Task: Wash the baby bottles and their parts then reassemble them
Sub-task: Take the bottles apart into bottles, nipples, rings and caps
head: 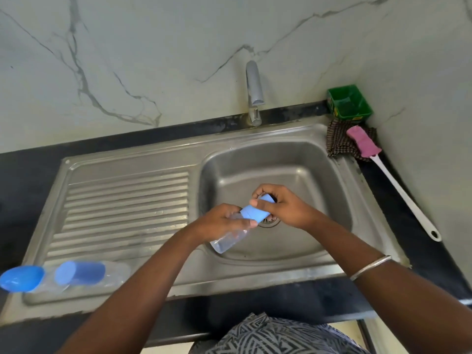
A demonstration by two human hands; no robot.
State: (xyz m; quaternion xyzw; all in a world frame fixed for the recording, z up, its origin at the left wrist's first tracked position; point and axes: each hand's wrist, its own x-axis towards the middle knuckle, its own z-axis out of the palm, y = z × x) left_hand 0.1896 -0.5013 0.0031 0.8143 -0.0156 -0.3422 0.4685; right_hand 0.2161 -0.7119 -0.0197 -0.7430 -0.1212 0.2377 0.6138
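Both hands over the sink [319, 159] basin, above the drain. Left hand [224, 221] closed around the clear body of a baby bottle [229, 238], bottle tilted with its base toward the camera. Right hand [283, 208] curled around the light blue cap [255, 213] at the bottle's top end, fingers wrapped over it. Silver bangle [370, 268] on right wrist. Two more bottles [84, 274] with blue caps lie on their sides at the near-left edge of the ribbed drainboard [122, 210], touching each other. Tap [254, 90] behind the basin; running or not, cannot tell. Right of the sink on the dark table [421, 226]: green tub [348, 103] in the corner, checked cloth [339, 144], pink-headed bottle brush [393, 182] with white handle lying partly on the cloth.
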